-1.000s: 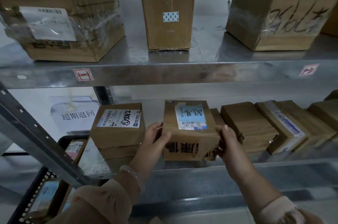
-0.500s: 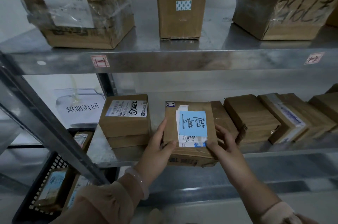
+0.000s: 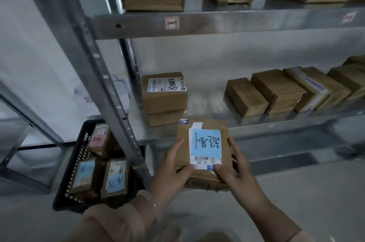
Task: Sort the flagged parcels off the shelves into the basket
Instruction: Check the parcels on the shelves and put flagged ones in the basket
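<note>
I'm looking down at the flagged parcel (image 3: 224, 137), and both hands are holding it. The left hand (image 3: 173, 164) is gripping its left side, thumb curling onto the top face and fingers lying along the edge. The right hand (image 3: 235, 168) is doing the same on the right side, its thumb pressing beside the barcode label. A blue note (image 3: 206, 144) with handwriting is sitting on top of that label.

The parcel is hanging clear of the lower shelf (image 3: 207, 99), just in front of its front edge and above the floor. On that shelf I'm seeing a stack of two boxes (image 3: 164, 93) at the left and a row of leaning boxes (image 3: 276, 91) at the right, well apart, with bare metal between them.

The black basket (image 3: 79, 162) is sitting on the floor to the left of the parcel, partly behind the slanting metal post (image 3: 110, 93). Inside it I'm making out a pink-labelled parcel (image 3: 98, 139) at the back and two blue-flagged parcels (image 3: 85, 172) side by side at the front.

The upper shelf (image 3: 237, 22) is carrying three more boxes, cut off at the top.
</note>
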`<state>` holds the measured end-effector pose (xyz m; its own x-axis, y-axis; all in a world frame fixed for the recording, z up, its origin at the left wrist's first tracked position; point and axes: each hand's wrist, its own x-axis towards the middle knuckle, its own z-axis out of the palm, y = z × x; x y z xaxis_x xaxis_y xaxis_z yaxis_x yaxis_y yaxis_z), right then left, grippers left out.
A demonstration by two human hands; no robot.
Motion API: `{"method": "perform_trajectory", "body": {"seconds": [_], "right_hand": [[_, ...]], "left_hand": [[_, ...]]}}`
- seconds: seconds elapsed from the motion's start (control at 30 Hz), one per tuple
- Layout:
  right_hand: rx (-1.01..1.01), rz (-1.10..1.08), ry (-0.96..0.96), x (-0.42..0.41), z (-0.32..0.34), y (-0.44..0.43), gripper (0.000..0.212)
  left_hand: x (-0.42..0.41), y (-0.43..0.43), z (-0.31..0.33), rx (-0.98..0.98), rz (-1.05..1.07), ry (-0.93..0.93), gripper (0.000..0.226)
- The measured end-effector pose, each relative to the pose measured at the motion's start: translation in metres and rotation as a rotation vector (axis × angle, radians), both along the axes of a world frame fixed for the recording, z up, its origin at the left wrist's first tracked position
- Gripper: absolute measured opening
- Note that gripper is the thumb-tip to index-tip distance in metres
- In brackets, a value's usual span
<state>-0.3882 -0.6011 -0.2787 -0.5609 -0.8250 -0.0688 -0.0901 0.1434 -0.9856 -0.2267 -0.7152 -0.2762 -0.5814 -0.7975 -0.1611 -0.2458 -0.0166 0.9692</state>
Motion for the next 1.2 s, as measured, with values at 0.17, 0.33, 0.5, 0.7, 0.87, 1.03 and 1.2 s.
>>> {"method": "perform_trajectory", "body": {"seconds": [0.17,0.33,0.5,0.7,0.87,1.03,1.2], "right_hand": [[0.05,0.061,0.057,0.086,-0.02,0.01,0.07],[0.132,0.198,0.094,0.158,-0.035,-0.005,0.07],[0.186,0.38,0.068,0.206,-0.043,-0.043,0.077],[0.288,0.555,0.13,0.232,-0.062,-0.117,0.07],[0.312,0.682,0.265,0.247,-0.081,-0.19,0.051],[0.392,0.783,0.28,0.256,-0.105,-0.244,0.059],[0.466,0.771,0.351,0.255,-0.127,-0.282,0.059]], "left_hand": [[0.09,0.016,-0.02,0.041,0.021,-0.046,0.069],[0.175,0.02,-0.042,0.083,0.159,-0.055,0.069],[0.237,0.005,-0.054,0.171,0.325,-0.01,0.067],[0.285,-0.05,-0.076,0.246,0.506,0.028,0.067],[0.316,-0.112,-0.112,0.271,0.605,0.03,0.067],[0.333,-0.178,-0.153,0.241,0.651,-0.045,0.069],[0.351,-0.237,-0.195,0.282,0.62,-0.14,0.072]]}}
